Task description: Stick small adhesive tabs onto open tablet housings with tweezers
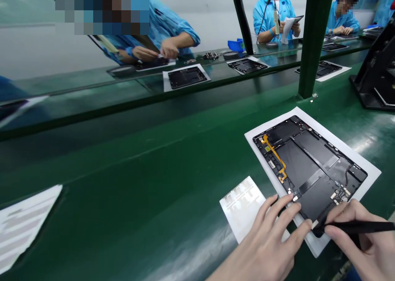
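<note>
An opened tablet lies on a white sheet, its dark battery cells, orange flex cable and small circuit board exposed. My left hand is open, its fingers spread over the tablet's near left edge and partly over a white sticker sheet. Black tweezers are gripped in my right hand, between thumb and fingers. Their tip is at the tablet's near corner, by a small pale piece. Whether the tips hold that piece is not clear.
Another sheet with pale strips lies at the left. Beyond a raised green ledge, more opened tablets rest on white sheets. A green post and a black stand rise at the right. Several co-workers in blue sit opposite.
</note>
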Demonstrator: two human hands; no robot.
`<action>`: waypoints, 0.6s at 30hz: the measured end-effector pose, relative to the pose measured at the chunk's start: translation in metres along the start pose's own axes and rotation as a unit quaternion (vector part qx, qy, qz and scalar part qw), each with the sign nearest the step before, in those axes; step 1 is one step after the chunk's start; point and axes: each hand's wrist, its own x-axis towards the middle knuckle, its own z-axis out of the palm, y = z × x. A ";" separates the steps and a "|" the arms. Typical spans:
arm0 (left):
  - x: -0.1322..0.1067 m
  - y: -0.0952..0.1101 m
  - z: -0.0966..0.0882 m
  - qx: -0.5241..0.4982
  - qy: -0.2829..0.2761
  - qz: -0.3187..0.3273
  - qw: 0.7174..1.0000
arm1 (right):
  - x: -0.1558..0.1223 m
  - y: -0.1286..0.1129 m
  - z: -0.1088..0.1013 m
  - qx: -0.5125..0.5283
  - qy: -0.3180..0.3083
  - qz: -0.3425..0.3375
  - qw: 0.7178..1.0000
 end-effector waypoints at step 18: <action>0.007 -0.001 0.009 0.030 0.092 0.048 0.994 | 0.034 -0.017 -0.014 -0.132 -0.140 -0.151 0.970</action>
